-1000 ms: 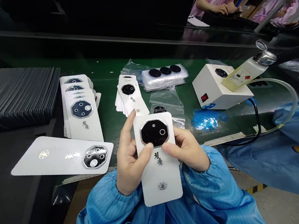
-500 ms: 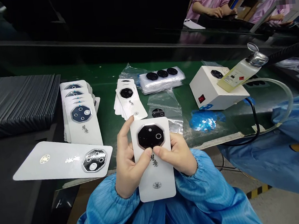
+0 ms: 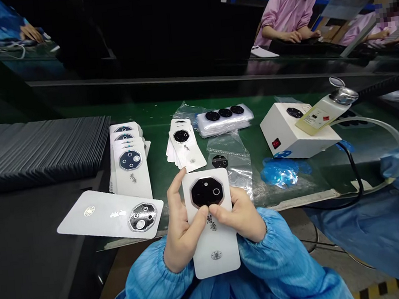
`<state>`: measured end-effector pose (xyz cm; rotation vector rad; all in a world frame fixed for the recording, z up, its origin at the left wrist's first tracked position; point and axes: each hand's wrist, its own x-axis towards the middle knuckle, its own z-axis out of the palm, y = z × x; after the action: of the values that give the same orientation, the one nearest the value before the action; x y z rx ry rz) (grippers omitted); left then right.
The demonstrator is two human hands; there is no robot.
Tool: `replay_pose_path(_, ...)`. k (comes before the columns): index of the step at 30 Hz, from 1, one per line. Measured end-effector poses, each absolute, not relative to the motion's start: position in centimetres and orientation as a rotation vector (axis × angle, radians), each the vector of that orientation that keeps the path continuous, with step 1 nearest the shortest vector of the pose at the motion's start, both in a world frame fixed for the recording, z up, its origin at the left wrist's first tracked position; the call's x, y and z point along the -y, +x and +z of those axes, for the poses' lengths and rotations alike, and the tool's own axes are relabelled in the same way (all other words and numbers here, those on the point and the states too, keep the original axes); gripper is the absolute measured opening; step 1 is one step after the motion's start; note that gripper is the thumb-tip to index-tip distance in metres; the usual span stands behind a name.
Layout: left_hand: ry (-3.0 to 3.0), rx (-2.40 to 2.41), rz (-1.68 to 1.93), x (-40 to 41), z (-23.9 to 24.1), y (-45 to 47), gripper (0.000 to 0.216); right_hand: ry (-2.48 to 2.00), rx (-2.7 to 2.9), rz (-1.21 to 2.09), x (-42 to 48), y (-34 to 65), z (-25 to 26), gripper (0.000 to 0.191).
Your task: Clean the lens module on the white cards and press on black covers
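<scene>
Green surface [image 3: 160,110]: a white box [image 3: 267,136] is set towards its right end.
White panel [image 3: 218,241]: held at the near edge, topped by a black plate [image 3: 204,193].
Left hand [image 3: 179,231]: panel's left side gripped, thumb pressed on the front.
Right hand [image 3: 244,215]: opposite side pinched; thumbs brought closer together than a second ago.
Bottle label [image 3: 318,117]: marked in red, print illegible.
Characters [image 3: 212,223]: printed in black (too small to be read surely).
</scene>
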<state>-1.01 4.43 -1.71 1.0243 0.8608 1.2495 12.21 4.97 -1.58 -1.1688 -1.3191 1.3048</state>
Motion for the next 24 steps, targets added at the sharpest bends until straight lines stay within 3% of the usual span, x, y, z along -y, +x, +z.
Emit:
replay_pose_path(13,0.998,-0.867,1.259,-3.8,-2.4,-1.9,0.063,-1.044,1.368,1.394,-4.8,11.5,-2.3,0.027)
replay_pose_path(24,1.031,-0.855,1.301,-3.7,-3.6,-3.2,0.042,-0.998,1.513,1.367,-4.4,11.7,-2.8,0.044)
